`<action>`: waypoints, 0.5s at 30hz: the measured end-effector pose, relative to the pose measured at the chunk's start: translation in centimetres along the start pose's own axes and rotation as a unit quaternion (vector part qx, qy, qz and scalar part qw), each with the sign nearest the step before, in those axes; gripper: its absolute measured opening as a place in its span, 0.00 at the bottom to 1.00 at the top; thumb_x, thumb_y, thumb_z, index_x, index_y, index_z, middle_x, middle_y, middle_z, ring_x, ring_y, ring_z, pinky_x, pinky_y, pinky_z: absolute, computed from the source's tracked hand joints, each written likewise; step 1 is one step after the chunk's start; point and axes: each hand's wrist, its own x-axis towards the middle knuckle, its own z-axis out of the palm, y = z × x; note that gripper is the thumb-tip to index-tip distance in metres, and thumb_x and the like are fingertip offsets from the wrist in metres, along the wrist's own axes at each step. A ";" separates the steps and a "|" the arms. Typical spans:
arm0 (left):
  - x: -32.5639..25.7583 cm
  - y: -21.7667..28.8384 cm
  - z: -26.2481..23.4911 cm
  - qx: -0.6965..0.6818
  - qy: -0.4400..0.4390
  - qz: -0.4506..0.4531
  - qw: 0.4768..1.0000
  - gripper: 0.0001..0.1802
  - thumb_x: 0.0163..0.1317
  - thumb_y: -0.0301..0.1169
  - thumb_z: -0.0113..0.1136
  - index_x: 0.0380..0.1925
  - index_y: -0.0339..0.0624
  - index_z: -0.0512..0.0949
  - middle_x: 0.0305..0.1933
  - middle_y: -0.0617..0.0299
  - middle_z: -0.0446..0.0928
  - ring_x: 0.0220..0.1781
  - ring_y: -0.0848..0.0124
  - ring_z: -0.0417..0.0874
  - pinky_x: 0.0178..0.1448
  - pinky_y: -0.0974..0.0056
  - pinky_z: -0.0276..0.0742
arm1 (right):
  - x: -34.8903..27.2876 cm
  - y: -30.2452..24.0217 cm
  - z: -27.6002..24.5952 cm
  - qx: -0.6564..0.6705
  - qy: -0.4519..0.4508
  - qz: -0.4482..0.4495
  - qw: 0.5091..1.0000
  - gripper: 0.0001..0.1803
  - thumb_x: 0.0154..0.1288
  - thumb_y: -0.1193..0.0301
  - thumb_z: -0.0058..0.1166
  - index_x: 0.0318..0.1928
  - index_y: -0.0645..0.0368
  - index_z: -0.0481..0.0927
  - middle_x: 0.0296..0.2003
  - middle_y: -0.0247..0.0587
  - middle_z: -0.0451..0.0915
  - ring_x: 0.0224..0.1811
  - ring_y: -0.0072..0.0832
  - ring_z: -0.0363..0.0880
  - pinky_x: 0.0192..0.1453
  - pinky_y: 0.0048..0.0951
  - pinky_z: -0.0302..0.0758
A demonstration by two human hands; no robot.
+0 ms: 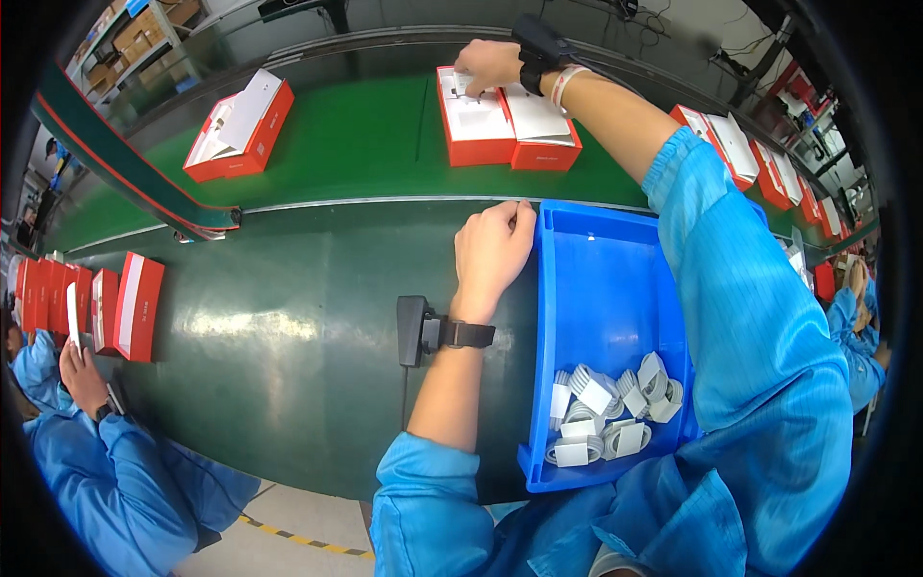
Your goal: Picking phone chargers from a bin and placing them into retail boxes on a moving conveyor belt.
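Green conveyor belt (365, 144) runs across at 12 o'clock. Right hand (488, 65) reaches into an open red box (475, 120), fingers curled on its white insert, seemingly mid-packing. Left hand (490, 252) rests fisted, empty, beside the blue bin (606, 288), where coiled cables (606, 413) remain at 5 o'clock.

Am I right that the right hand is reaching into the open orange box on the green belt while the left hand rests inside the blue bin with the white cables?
Not quite. The head view shows the left hand resting on the dark green table beside the blue bin, at its left rim, not inside it. The rest holds: the right hand reaches into the open orange box on the green belt, and the white cables lie in the bin.
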 end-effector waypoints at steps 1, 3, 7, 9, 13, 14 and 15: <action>0.0 0.0 0.0 0.010 0.001 0.002 1.000 0.21 0.66 0.43 0.49 0.24 0.40 0.81 0.22 0.46 0.78 0.28 0.45 0.80 0.34 0.47 0.74 | -0.3 -0.1 0.3 0.040 -0.034 0.020 0.998 0.26 0.44 0.63 0.63 0.44 0.64 0.82 0.40 0.49 0.83 0.45 0.45 0.81 0.45 0.40 0.80; 0.5 0.8 1.0 0.020 -0.005 0.031 0.999 0.20 0.65 0.44 0.48 0.27 0.43 0.83 0.25 0.46 0.79 0.33 0.44 0.80 0.38 0.46 0.75 | -2.0 1.1 1.4 -0.017 0.086 0.030 0.996 0.24 0.43 0.63 0.63 0.42 0.64 0.82 0.38 0.49 0.83 0.43 0.44 0.82 0.44 0.40 0.79; 0.4 -1.6 0.3 0.037 0.003 -0.005 0.999 0.19 0.64 0.44 0.49 0.33 0.43 0.84 0.32 0.44 0.80 0.38 0.45 0.82 0.43 0.49 0.77 | -5.9 -3.7 -2.5 0.025 0.095 -0.012 0.995 0.18 0.52 0.62 0.63 0.37 0.64 0.82 0.35 0.50 0.83 0.39 0.43 0.83 0.43 0.42 0.78; 0.8 -1.6 0.4 0.000 0.002 -0.006 1.000 0.20 0.65 0.45 0.50 0.32 0.39 0.83 0.31 0.43 0.80 0.37 0.46 0.82 0.42 0.52 0.76 | -11.2 -3.2 -4.7 0.184 0.118 -0.116 0.969 0.18 0.56 0.62 0.62 0.38 0.65 0.83 0.32 0.49 0.83 0.34 0.38 0.83 0.41 0.36 0.79; 1.0 -1.5 0.8 -0.016 0.012 0.026 0.999 0.23 0.67 0.44 0.49 0.25 0.34 0.79 0.21 0.48 0.76 0.24 0.58 0.77 0.34 0.57 0.71 | -26.7 -7.6 -6.0 0.243 -0.213 -0.255 0.911 0.18 0.60 0.61 0.59 0.42 0.63 0.82 0.35 0.52 0.83 0.40 0.44 0.82 0.47 0.41 0.78; 1.2 -0.6 0.8 -0.024 -0.007 0.025 0.999 0.24 0.68 0.44 0.49 0.23 0.33 0.77 0.18 0.51 0.74 0.21 0.64 0.74 0.32 0.59 0.70 | -30.2 -8.0 -5.9 0.201 -0.299 -0.266 0.894 0.18 0.62 0.63 0.58 0.46 0.64 0.80 0.36 0.54 0.82 0.42 0.46 0.81 0.48 0.40 0.77; 1.1 -1.1 0.9 -0.031 -0.001 0.026 0.999 0.24 0.68 0.43 0.49 0.22 0.32 0.76 0.17 0.54 0.72 0.21 0.68 0.71 0.31 0.61 0.68 | -32.6 -8.7 -5.0 0.179 -0.354 -0.220 0.891 0.20 0.62 0.61 0.58 0.46 0.65 0.80 0.37 0.54 0.82 0.42 0.46 0.81 0.49 0.40 0.77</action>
